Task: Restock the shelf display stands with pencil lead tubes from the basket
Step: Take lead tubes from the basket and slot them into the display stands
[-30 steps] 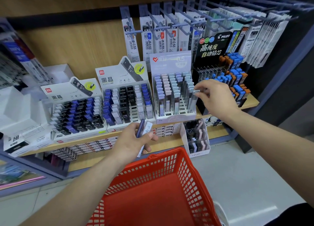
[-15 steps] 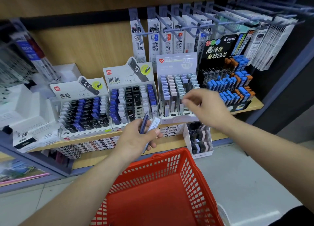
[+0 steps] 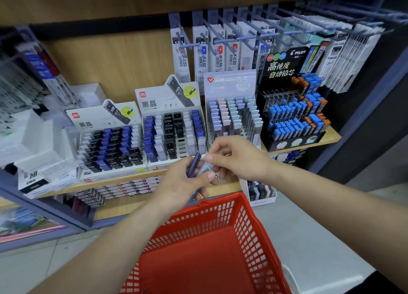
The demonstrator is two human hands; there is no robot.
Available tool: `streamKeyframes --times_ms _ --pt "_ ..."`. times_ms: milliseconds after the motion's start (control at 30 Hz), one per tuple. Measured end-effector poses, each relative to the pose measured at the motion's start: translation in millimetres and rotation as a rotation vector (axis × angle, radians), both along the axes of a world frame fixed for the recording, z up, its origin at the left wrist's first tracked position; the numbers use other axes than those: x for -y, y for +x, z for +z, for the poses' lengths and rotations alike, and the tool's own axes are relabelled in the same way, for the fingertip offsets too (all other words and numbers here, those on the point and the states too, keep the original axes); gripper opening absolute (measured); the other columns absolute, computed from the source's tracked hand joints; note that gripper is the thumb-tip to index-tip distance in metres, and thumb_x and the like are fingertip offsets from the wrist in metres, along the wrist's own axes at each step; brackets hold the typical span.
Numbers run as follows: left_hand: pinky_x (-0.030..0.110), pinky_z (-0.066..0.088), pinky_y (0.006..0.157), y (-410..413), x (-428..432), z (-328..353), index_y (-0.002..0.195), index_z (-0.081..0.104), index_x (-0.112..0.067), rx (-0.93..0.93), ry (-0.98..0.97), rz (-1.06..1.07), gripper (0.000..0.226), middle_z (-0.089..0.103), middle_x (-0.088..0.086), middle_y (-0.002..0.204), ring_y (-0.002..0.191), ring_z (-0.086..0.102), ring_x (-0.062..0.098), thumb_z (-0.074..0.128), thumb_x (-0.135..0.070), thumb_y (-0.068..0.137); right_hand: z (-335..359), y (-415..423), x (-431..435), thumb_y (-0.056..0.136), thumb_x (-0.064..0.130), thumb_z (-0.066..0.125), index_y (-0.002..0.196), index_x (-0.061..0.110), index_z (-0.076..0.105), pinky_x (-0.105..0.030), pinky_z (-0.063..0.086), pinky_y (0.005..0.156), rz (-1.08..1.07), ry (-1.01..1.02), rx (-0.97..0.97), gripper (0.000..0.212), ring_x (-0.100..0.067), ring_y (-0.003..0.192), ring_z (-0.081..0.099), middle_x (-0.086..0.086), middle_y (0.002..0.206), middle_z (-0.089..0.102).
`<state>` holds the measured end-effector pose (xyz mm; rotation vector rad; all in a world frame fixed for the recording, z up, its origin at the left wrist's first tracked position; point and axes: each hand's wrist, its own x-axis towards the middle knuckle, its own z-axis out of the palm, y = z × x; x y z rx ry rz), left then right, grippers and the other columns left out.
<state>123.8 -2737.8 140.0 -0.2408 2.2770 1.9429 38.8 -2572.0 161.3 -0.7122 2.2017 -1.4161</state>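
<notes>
Just above the basket rim, in front of the shelf, my left hand grips two lead tubes, near upright: a dark blue tube and a pale tube. The right hand has thumb and forefinger pinched on the pale tube's top end. Step in hand, I judge: pass the pale one over for slotting. To do it well, I'd take it high by the cap, ease the left thumb only enough to free that one, keep the blue one clamped, and draw it straight up so nothing drops. It then goes to the pastel stand, whose front slots look empty. Versus half a second ago: the right hand was up at that stand's front and now has come down to meet the left. The left hand held both tubes then too.
</notes>
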Motion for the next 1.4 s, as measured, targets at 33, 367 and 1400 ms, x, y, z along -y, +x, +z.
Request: streamKeyframes --times_ms 33,367,1400 --pt "0.022 0.046 0.047 -0.7 1.3 -0.8 0.110 0.060 -0.010 0.000 0.013 0.009 0.015 0.078 0.010 0.089 0.054 0.062 0.016 0.068 -0.015 0.097 1.3 -1.4 -1.6 0.096 0.022 0.067 0.093 0.006 0.063 -0.022 0.051 0.050 -0.016 -0.023 0.002 0.017 -0.018 0.054 0.065 -0.007 0.070 0.068" --pt "0.017 0.037 0.041 -0.6 10.0 -2.6 0.102 0.063 -0.007 -0.001 -0.034 0.166 0.022 0.063 0.002 0.082 0.041 0.049 0.002 0.078 -0.008 0.087 1.0 -11.2 -12.2 0.087 -0.011 0.065 0.103 0.004 0.066 -0.026 0.058 0.069 -0.122 -0.207 0.207 0.021 -0.024 0.075 0.073 -0.018 0.088 0.074" --pt "0.026 0.041 0.049 37.0 118.0 -13.9 0.114 0.063 -0.024 0.053 -0.084 0.237 0.018 0.075 -0.001 0.087 0.052 0.051 0.012 0.061 -0.013 0.100 -21.8 -45.7 75.6 0.090 0.019 0.075 0.100 0.022 0.075 -0.022 0.053 0.078 -0.109 0.302 -0.640 0.011 0.001 0.078 0.062 0.011 0.090 0.070"
